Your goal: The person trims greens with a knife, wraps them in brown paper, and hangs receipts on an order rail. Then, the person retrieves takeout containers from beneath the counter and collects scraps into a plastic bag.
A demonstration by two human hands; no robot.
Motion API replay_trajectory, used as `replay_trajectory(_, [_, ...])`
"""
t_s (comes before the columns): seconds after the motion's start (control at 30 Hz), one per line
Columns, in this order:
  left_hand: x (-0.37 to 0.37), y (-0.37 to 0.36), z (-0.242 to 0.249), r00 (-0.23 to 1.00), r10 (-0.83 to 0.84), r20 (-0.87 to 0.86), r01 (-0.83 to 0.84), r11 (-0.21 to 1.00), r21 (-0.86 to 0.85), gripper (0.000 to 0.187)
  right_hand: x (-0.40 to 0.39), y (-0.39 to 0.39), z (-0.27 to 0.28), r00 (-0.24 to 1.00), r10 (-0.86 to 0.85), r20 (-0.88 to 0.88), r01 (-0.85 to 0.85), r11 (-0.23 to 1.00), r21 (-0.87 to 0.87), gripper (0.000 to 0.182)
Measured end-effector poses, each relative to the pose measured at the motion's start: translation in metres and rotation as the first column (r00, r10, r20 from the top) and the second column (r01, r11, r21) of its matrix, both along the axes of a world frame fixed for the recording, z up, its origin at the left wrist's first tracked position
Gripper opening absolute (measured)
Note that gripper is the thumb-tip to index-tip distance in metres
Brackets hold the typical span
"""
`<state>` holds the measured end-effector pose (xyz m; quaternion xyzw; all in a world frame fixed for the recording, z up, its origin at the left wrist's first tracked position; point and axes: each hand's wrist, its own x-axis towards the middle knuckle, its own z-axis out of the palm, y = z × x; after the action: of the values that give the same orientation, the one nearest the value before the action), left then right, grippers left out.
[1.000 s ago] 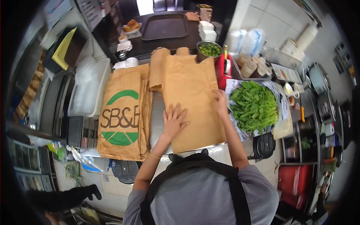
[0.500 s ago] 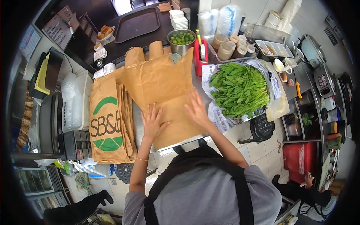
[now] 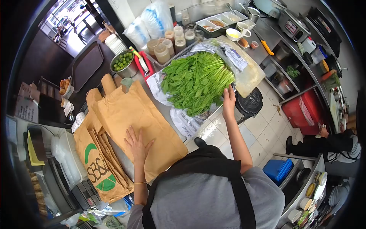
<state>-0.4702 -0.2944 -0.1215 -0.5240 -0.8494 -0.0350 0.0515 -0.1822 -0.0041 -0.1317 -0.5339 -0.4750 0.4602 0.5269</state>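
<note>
My left hand (image 3: pixel 136 147) lies spread on a flat brown paper bag (image 3: pixel 152 126), pressing near its lower middle. At the right edge of a large heap of leafy greens (image 3: pixel 194 84), my right hand (image 3: pixel 228 102) touches the stem ends, its fingers stretched upward and fairly close together. I cannot make out any stems held in it. The greens rest on printed newspaper (image 3: pixel 183 124). To the left of the flat bag lies a stack of folded brown paper bags (image 3: pixel 108 168) with green and black print.
Behind the greens stand several sauce bottles (image 3: pixel 162 53) in a basket, with a red tape dispenser (image 3: pixel 144 66) and a bowl of limes (image 3: pixel 124 63) to their left. A cutting board (image 3: pixel 249 78) overhangs a black stool (image 3: pixel 249 102). Another person (image 3: pixel 331 145) stands at the right.
My right hand has left the paper bag and moved right to the greens. My left hand stays on the bag, which now lies flatter. The view has turned to the right.
</note>
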Motion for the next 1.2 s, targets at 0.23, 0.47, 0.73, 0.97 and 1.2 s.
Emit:
replay_trajectory(0.23, [0.014, 0.119, 0.060, 0.939, -0.340, 0.051, 0.312, 0.905, 0.290, 0.066, 0.015, 0.039, -0.037, 0.936, -0.060, -0.347, -0.055, 0.948, -0.314, 0.060])
replay_trajectory(0.47, [0.046, 0.343, 0.077, 0.708, -0.682, 0.184, 0.540, 0.690, 0.482, 0.039, -0.006, 0.041, -0.027, 0.891, -0.174, -0.420, 0.001, 0.925, -0.381, 0.058])
replay_trajectory(0.73, [0.059, 0.457, 0.048, 0.830, -0.245, 0.501, 0.398, 0.890, -0.224, 0.100, -0.014, 0.043, -0.020, 0.796, -0.199, -0.572, -0.058, 0.915, -0.399, 0.056])
replay_trajectory(0.97, [0.078, 0.432, 0.031, 0.857, -0.375, 0.353, 0.473, 0.845, -0.250, 0.091, -0.028, 0.054, -0.026, 0.778, -0.118, -0.618, -0.153, 0.917, -0.368, 0.048])
replay_trajectory(1.2, [0.050, 0.462, 0.033, 0.681, -0.436, 0.588, 0.688, 0.657, -0.310, 0.108, -0.044, 0.043, 0.002, 0.920, -0.143, -0.365, 0.001, 0.932, -0.362, 0.056])
